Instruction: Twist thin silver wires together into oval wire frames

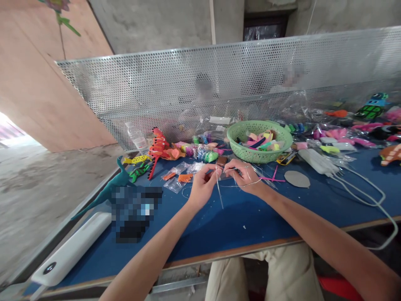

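Note:
My left hand [205, 182] and my right hand [240, 173] are close together over the blue table, fingertips almost touching. Thumb and forefinger of the left hand pinch a thin silvery wire [220, 195], whose loose end hangs down toward the tabletop. The right hand's fingers are also closed on thin wire [246, 184], which bends round below the hand toward the wrist. Whether both hands hold one and the same wire I cannot tell. Just behind the fingertips lies a small brown block [222, 161]. More loose wires and pink strips [273, 177] lie right of my right hand.
A green basket [260, 156] of coloured clay pieces stands behind my hands. Orange pieces in plastic bags [184, 178], a red clay figure [159, 146] and a teal long-necked figure [115, 184] are leftward. A white device [73, 248], a grey disc [297, 179] and white cables [360, 194] also lie here.

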`<state>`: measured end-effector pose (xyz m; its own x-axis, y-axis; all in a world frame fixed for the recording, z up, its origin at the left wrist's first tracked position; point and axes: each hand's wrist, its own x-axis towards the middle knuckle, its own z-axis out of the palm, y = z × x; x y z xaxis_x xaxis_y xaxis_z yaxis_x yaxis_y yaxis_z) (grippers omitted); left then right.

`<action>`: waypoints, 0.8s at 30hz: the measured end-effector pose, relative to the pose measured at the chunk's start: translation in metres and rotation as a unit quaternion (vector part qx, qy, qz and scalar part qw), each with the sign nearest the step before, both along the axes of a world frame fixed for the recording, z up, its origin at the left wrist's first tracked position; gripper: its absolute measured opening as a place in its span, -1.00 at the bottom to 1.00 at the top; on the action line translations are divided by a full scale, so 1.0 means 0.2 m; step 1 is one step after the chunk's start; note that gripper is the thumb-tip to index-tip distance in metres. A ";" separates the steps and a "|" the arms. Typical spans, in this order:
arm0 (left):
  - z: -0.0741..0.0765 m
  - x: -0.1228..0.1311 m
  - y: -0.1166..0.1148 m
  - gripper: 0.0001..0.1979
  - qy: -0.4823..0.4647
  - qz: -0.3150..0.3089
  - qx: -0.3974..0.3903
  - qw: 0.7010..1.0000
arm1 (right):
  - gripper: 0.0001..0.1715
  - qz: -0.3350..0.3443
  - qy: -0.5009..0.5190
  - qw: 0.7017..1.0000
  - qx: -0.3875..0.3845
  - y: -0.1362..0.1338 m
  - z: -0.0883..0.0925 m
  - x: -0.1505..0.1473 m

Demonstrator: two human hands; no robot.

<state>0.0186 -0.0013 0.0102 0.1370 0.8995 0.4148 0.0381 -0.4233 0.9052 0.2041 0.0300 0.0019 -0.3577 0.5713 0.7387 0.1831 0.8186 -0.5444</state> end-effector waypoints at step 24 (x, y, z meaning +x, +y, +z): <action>0.02 -0.01 0.01 -0.70 0.046 -0.012 0.006 0.999 | -0.79 0.023 0.001 1.000 -0.019 -0.01 0.01 0.00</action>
